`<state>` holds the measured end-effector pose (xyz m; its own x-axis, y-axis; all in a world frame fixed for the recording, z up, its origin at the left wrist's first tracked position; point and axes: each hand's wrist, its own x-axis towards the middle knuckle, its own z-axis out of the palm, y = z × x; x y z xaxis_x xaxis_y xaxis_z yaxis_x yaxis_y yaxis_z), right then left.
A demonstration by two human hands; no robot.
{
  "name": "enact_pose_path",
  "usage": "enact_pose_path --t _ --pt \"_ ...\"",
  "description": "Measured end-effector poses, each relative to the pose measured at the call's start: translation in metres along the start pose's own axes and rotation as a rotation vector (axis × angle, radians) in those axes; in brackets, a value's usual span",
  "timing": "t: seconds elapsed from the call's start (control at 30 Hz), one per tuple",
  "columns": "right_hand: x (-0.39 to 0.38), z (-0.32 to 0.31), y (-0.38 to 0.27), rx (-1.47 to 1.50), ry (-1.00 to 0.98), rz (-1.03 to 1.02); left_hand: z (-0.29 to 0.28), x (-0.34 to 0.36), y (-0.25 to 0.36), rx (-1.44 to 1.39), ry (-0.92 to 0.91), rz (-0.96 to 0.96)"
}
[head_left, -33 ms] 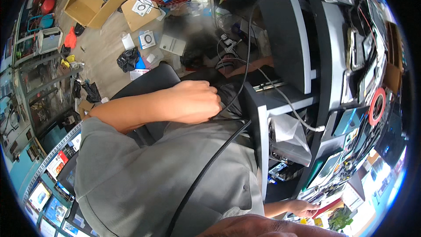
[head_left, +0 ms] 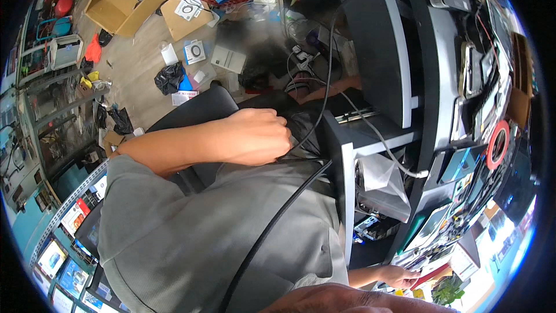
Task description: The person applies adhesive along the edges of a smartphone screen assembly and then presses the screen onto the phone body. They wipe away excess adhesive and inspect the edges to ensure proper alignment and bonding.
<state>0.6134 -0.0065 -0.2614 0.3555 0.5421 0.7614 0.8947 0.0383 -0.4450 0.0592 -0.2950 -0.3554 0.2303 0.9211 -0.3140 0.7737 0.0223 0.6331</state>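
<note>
Over there a thin, dark-red flat thing (head_left: 432, 276), lower right of the frame, slanting up rightward, small and blurred, its kind unclear

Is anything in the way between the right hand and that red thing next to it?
Nothing visible is. The right hand is right at the near end of the red thing; whether they touch is too small to tell.
</note>
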Motion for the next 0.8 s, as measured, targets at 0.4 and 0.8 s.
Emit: enact_pose_path --t 0.4,0.8 --pt "-0.014 0.003 -0.032 -0.051 -0.043 0.061 0.004 0.002 -0.003 -0.030 0.029 -0.025" --pt "-0.016 0.000 -0.043 0.028 -0.062 0.150 0.008 0.004 -0.003 -0.069 0.064 -0.121"
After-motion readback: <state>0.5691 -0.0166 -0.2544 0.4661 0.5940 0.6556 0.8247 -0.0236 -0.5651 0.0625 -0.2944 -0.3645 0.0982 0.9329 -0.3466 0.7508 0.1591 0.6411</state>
